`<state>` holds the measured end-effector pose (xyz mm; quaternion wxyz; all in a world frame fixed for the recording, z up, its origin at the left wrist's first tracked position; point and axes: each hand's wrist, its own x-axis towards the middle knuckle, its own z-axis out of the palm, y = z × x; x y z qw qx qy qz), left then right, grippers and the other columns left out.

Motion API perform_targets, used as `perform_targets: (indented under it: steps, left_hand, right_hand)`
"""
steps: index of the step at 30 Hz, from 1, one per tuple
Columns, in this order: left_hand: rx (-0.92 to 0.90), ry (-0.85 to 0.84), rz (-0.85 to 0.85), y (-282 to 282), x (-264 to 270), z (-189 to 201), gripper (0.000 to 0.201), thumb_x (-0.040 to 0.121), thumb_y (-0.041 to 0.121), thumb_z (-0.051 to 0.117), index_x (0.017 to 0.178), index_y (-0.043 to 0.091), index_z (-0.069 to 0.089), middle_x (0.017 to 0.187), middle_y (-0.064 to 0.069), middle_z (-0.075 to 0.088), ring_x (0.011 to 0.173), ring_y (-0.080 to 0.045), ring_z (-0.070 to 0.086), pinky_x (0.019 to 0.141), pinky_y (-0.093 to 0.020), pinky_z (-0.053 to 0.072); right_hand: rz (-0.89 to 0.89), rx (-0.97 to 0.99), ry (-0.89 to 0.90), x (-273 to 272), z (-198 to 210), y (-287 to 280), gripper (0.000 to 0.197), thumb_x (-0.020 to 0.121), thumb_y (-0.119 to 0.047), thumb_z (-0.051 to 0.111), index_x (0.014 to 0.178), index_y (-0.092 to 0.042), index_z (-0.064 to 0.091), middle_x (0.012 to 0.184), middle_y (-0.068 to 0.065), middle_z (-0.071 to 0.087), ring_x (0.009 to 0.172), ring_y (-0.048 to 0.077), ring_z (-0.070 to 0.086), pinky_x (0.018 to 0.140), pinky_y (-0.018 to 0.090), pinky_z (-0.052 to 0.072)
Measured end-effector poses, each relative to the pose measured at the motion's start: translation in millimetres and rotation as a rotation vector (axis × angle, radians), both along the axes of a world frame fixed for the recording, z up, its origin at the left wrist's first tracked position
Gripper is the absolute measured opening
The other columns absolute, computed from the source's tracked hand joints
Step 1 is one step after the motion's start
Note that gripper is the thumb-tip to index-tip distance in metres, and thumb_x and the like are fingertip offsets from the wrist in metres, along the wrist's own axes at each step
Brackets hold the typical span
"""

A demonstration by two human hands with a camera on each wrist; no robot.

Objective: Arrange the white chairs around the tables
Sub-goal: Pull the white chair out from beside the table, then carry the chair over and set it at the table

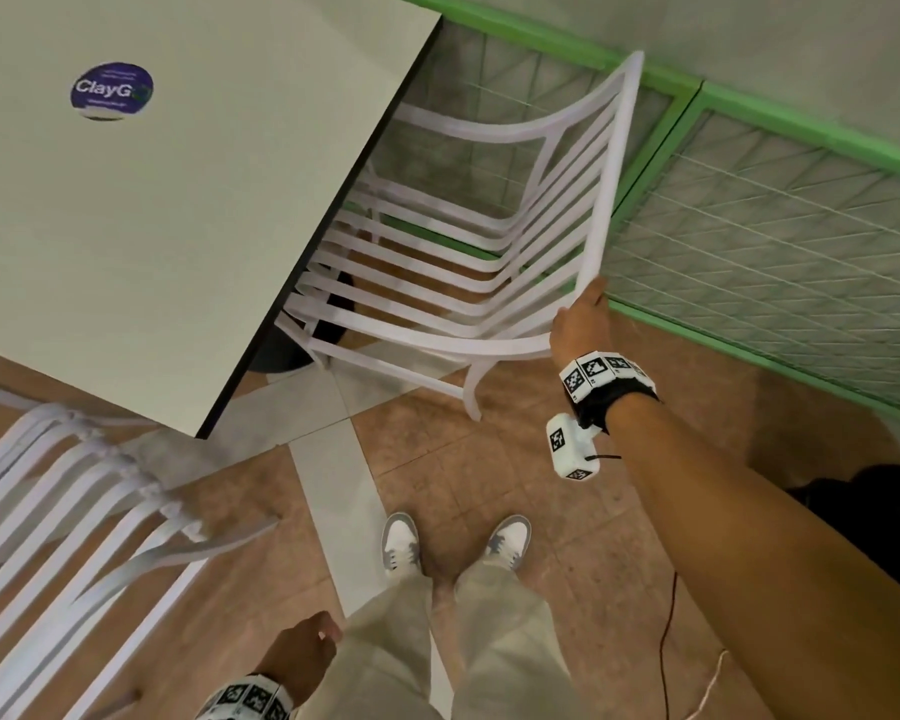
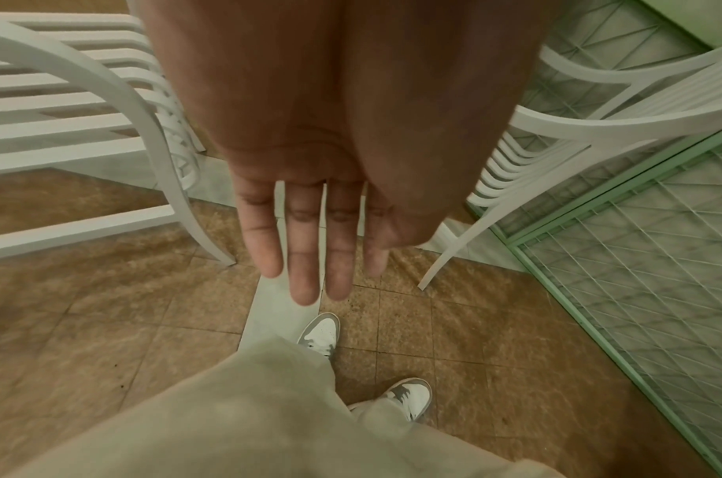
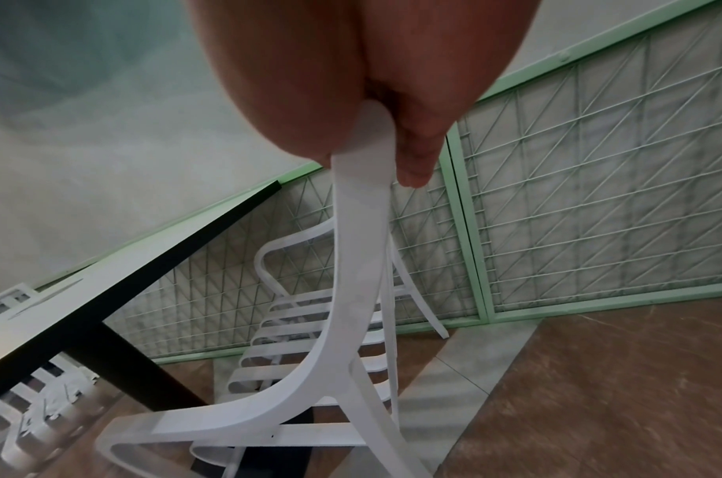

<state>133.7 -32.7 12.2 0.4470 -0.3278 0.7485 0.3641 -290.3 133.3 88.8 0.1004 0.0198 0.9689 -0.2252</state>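
Observation:
A white slatted chair (image 1: 468, 252) stands at the right side of a pale table (image 1: 178, 200), its seat partly under the tabletop. My right hand (image 1: 580, 317) grips the near corner of the chair's (image 3: 351, 323) backrest; in the right wrist view my fingers (image 3: 416, 155) curl round the white rail. A second white chair (image 1: 74, 522) stands at the table's near left corner. My left hand (image 2: 310, 242) hangs by my leg with straight fingers and holds nothing; in the head view it (image 1: 302, 652) sits low at the bottom.
A green-framed wire mesh fence (image 1: 775, 226) runs along the right, close behind the held chair. The table has a dark leg (image 3: 138, 372) and a round purple sticker (image 1: 111, 90). My feet (image 1: 453, 548) stand on brown floor tiles. A dark bag (image 1: 879, 511) lies at right.

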Motion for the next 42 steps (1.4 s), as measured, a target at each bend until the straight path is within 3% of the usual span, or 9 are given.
perform_targets:
  steps: [3,8,15,21,25,28,32,36,42]
  left_hand:
    - [-0.005,-0.004,0.032,4.3,2.6,-1.9,0.025,0.082,0.017,0.046,0.066,0.036,0.049,0.065,0.001,0.062,0.063,-0.017,0.058,0.075,-0.031,0.051]
    - [-0.009,0.007,0.021,2.7,-2.4,-6.5,0.025,0.083,0.018,0.046,0.069,0.038,0.047,0.071,-0.001,0.062,0.081,-0.022,0.064,0.079,-0.03,0.048]
    - [-0.003,0.026,0.241,9.0,10.2,0.0,0.022,0.083,0.014,0.044,0.076,0.031,0.056,0.073,-0.006,0.07,0.067,-0.016,0.063,0.066,-0.025,0.048]
    - [-0.076,-0.029,0.601,65.4,91.9,-1.7,0.027,0.08,0.014,0.048,0.066,0.033,0.061,0.057,0.001,0.07,0.061,-0.013,0.065,0.064,-0.022,0.05]
    - [-0.015,-0.077,0.737,122.4,177.6,-38.1,0.044,0.085,0.025,0.045,0.079,0.069,0.043,0.073,0.006,0.069,0.067,0.001,0.065,0.061,-0.007,0.048]
    - [-0.044,-0.063,0.93,142.7,212.7,-22.7,0.03,0.086,0.018,0.049,0.073,0.042,0.06,0.056,0.005,0.067,0.053,-0.004,0.063,0.058,-0.017,0.048]
    - [-0.091,0.04,1.237,149.2,265.0,-6.9,0.021,0.088,0.009,0.047,0.078,0.016,0.063,0.061,-0.004,0.066,0.052,-0.02,0.058,0.053,-0.025,0.043]
    - [0.0,0.07,1.422,177.0,342.3,-15.5,0.021,0.088,0.006,0.046,0.077,0.012,0.062,0.062,-0.009,0.066,0.049,-0.02,0.056,0.047,-0.022,0.045]
    - [-0.051,0.083,1.75,185.8,510.5,-11.1,0.023,0.092,0.018,0.044,0.085,0.003,0.06,0.063,-0.013,0.063,0.054,-0.025,0.055,0.052,-0.028,0.044]
  right_hand:
    - [0.026,-0.003,-0.017,0.8,5.5,4.1,0.062,0.097,-0.013,0.043,0.144,0.005,0.006,0.141,0.025,0.036,0.111,0.039,0.051,0.073,0.035,0.038]
    - [-0.011,-0.158,-0.061,5.5,15.7,7.1,0.065,0.097,-0.017,0.044,0.147,-0.003,0.005,0.14,0.026,0.04,0.115,0.04,0.05,0.086,0.04,0.045]
    - [-0.016,-0.535,-0.104,80.7,-17.6,58.7,0.044,0.098,-0.046,0.031,0.134,-0.023,0.042,0.127,0.013,0.057,0.099,0.029,0.063,0.084,0.044,0.053]
    - [0.61,0.279,-0.746,154.2,-83.9,123.2,0.03,0.096,-0.028,0.045,0.114,-0.011,0.061,0.123,0.009,0.062,0.109,0.025,0.058,0.092,0.029,0.045]
    - [0.755,0.416,-0.801,187.1,-79.5,128.5,0.018,0.09,-0.021,0.049,0.08,-0.023,0.064,0.099,0.005,0.068,0.093,0.019,0.062,0.073,0.021,0.044]
    - [0.78,0.456,-0.764,201.8,-83.3,104.7,0.032,0.088,-0.02,0.053,0.057,-0.03,0.049,0.075,-0.004,0.063,0.083,0.017,0.061,0.055,0.015,0.038]
    - [0.936,0.479,-0.676,261.0,-88.8,28.2,0.034,0.091,-0.02,0.048,0.058,-0.027,0.053,0.087,0.009,0.066,0.086,0.024,0.061,0.07,0.023,0.041]
    - [1.17,0.439,-0.609,372.8,-60.7,-73.3,0.022,0.094,-0.016,0.046,0.085,-0.017,0.066,0.09,0.006,0.065,0.086,0.023,0.06,0.071,0.024,0.046]
    - [1.326,0.393,-0.597,529.9,-79.2,-176.4,0.025,0.081,-0.022,0.05,0.064,-0.036,0.062,0.082,0.004,0.07,0.079,0.029,0.068,0.081,0.048,0.055]
